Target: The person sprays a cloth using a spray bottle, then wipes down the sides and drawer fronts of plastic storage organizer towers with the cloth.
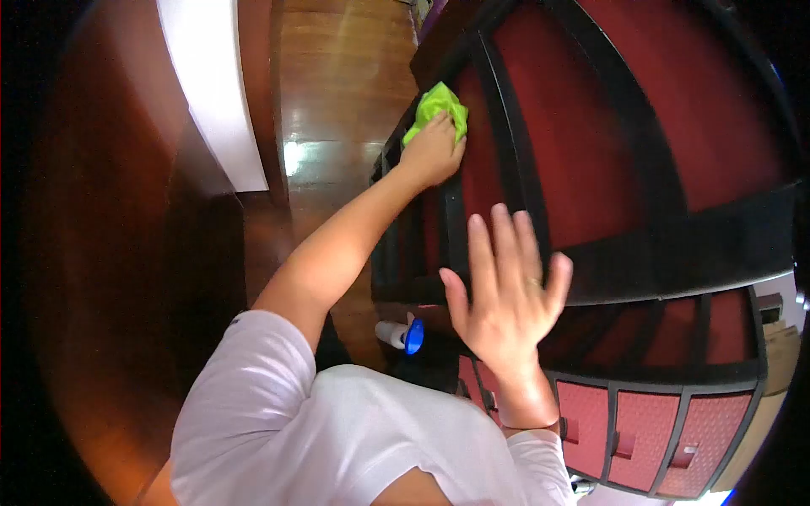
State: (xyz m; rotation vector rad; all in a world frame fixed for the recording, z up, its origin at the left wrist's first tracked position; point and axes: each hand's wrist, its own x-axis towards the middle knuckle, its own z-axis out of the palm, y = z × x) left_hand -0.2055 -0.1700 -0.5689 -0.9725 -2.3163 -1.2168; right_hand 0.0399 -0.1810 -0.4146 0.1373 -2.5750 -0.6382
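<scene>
My left hand is stretched far forward, its fingers closed on a bright green cloth. The cloth is bunched against the side of a black-framed unit with dark red panels. Nearer to me, my right hand is spread open with its back towards the camera and a ring on one finger. It holds nothing and is in front of the unit's black frame; whether it touches the frame I cannot tell. A white bottle with a blue end is below, between my arms.
Pink woven-textured drawers in a black frame are at the lower right. Cardboard shows at the far right edge. A shiny brown wooden floor runs ahead, with a white panel and dark brown wood on the left.
</scene>
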